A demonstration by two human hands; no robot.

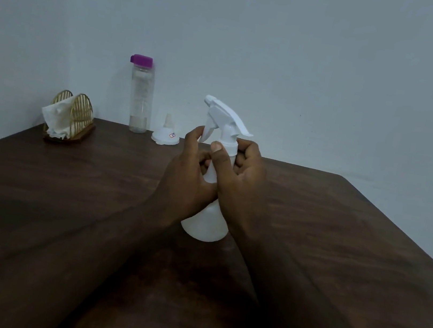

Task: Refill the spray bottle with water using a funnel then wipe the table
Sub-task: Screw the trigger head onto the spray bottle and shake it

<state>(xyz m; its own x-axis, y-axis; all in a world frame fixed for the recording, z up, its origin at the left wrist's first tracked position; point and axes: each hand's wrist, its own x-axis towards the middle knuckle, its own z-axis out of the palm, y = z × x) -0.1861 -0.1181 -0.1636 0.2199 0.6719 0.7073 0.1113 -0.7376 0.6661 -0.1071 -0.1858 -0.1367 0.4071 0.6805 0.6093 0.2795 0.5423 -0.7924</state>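
A white spray bottle [204, 225] stands upright in the middle of the dark wooden table [64, 197], its trigger head pointing left. My left hand [188, 176] wraps around the bottle's upper body. My right hand [239, 175] grips the neck, with thumb and fingers on the white collar under the trigger head. A small white funnel [165, 135] lies upside down near the back edge. Left of it stands a clear water bottle [141, 96] with a purple cap and a little water at its bottom.
A gold wire holder [76, 117] with white tissues [58, 116] sits at the table's back left corner. A pale wall rises right behind the table. The table's right edge runs diagonally at the far right.
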